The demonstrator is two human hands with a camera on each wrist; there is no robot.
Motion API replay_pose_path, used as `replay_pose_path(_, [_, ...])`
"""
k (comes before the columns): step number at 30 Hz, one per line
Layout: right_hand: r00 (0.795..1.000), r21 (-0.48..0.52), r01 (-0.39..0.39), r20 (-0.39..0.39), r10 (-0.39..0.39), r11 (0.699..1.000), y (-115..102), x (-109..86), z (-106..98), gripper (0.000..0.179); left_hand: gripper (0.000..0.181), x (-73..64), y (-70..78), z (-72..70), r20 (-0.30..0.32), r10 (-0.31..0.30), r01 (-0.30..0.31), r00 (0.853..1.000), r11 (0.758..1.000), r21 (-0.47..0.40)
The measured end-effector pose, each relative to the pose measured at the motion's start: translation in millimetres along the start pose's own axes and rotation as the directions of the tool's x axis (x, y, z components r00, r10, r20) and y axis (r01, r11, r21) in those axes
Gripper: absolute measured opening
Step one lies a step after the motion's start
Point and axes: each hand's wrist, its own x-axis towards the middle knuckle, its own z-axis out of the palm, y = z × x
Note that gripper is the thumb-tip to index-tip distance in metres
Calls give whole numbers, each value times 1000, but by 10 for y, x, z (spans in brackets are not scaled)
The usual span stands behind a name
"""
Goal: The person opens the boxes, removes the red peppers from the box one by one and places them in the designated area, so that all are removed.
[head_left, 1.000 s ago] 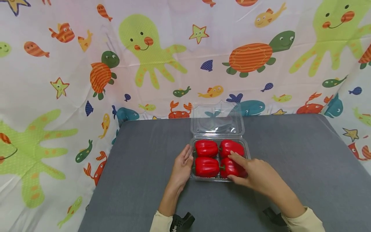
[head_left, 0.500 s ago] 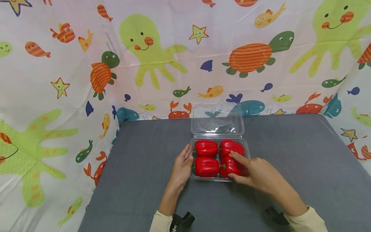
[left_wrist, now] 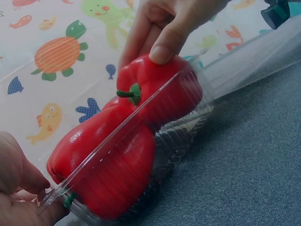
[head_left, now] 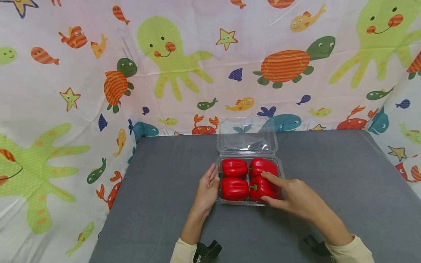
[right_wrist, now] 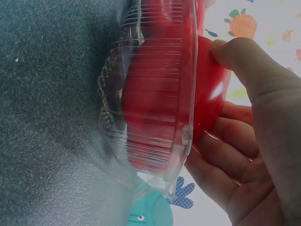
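Observation:
A clear plastic clamshell container holds several red bell peppers in two rows. My left hand is at its left side; in the left wrist view the thumb and a finger pinch the rim near a front corner. My right hand grips the front right bell pepper, thumb on the near side and fingers on the far side. That pepper sits tilted, its green stem facing left and up, its lower part still behind the container wall. Beside it lies the front left bell pepper.
The container's clear lid stands open at the back, near the table's far edge. Two more bell peppers, the back left one and the back right one, fill the rear row. A sea-animal patterned curtain hangs behind the grey table.
My right hand has shifted slightly right, and the front right bell pepper has tilted so that its stem end shows more. My left hand and the container have stayed in place.

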Motion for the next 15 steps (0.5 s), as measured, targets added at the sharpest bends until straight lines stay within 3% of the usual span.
replay_pose_path(15, [997, 66, 11, -74, -6, 998, -74, -28, -106, 80, 59, -11, 3, 34, -27, 5, -5, 1000, 1000, -10])
